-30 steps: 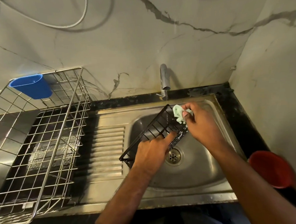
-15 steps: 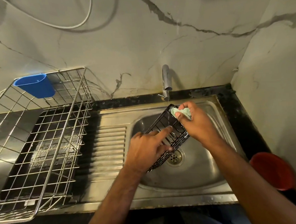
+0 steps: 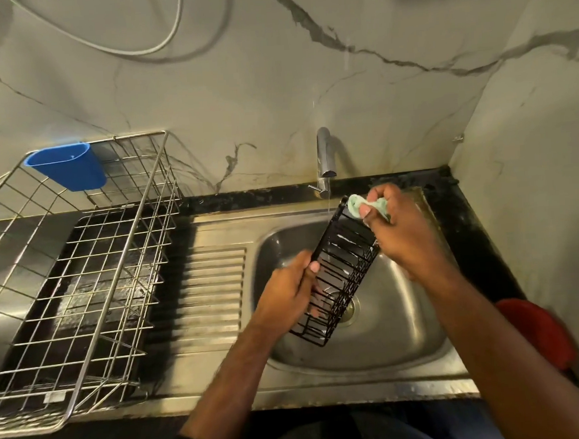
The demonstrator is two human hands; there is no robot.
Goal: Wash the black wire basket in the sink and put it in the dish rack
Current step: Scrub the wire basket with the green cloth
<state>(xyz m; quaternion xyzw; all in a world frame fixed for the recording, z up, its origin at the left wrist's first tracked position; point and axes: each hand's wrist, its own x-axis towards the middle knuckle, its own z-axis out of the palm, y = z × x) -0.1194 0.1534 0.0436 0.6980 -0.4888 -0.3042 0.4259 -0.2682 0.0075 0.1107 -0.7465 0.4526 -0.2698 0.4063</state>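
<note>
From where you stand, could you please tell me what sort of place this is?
Most likely a home kitchen's washing-up corner: a steel sink with a ribbed drainboard, a tap on a marble-look wall, and a wire dish rack beside it. A person is scrubbing a black wire basket over the bowl.

Overall light: dim, warm yellowish cast.
Source: appears to sit above and in front; not itself in frame.
Shadows: hose [image 3: 155,47] and tap [image 3: 324,156] each throw a soft shadow to their right on the marble wall [image 3: 240,96]; dark band beside the dish rack [image 3: 82,283].
Glare: soft highlights on the sink [image 3: 405,314] bowl and front rim.
Blur: left hand [image 3: 287,294] and red object [image 3: 539,333] smeared; corners soft.
Distortion: wide-angle bowing; rack wires and wall edges curve outward.
</note>
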